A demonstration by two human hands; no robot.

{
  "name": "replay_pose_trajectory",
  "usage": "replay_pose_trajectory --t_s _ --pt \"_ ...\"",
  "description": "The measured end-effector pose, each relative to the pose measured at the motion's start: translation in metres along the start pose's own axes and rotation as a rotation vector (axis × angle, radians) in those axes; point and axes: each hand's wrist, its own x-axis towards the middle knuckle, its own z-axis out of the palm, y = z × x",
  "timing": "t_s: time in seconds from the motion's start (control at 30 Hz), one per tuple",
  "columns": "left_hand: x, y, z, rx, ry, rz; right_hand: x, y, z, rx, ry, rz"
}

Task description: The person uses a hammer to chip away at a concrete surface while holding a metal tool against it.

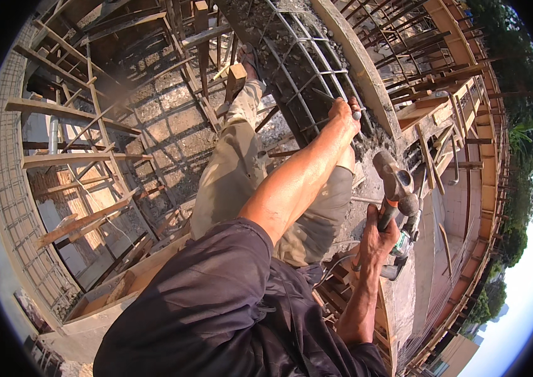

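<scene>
My left hand (pixel 344 117) is stretched forward, its fingers wrapped round a steel chisel (pixel 357 115). The chisel's round struck end sticks out of the fist, and a thin length of it seems to point toward the steel bars. Those bars form a rebar cage (pixel 312 47) lying in the beam beside the hand. Closer to my body, my right hand (pixel 378 242) grips the handle of a hammer (pixel 393 177). Its heavy worn metal head is raised above the concrete, apart from the chisel. A green and black power tool (pixel 403 244) lies just past the right hand.
Timber formwork and struts (pixel 78 160) stand over a lower level on the left. A concrete-covered board edge (pixel 364 69) runs along the beam. Upright rebar (pixel 398 34) rises beyond it. My left foot (pixel 251 61) is near a wooden post (pixel 236 80). Trees (pixel 517 144) stand at far right.
</scene>
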Motion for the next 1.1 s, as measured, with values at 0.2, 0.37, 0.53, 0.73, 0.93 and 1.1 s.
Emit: replay_pose_trajectory --t_s 0.2,0.37,0.53,0.73,0.93,1.1 --pt "0.005 0.007 -0.015 -0.162 -0.206 -0.133 0.024 -0.050 0.003 0.395 0.122 -0.205" --pt "0.029 0.022 -0.022 -0.160 -0.354 -0.326 0.075 -0.008 0.055 0.011 0.126 -0.463" --pt "0.040 0.035 -0.021 -0.089 -0.429 -0.362 0.071 -0.033 0.054 -0.276 -0.188 -0.058" --pt "0.024 0.033 -0.016 -0.124 -0.434 -0.310 0.052 -0.109 0.010 0.389 0.129 -0.411" --pt "0.019 0.025 -0.007 0.135 -0.305 -0.207 0.094 -0.023 0.060 -0.215 -0.025 -0.420" --pt "0.030 0.037 -0.009 0.241 -0.331 -0.159 0.069 -0.069 0.043 -0.226 -0.172 -0.070"
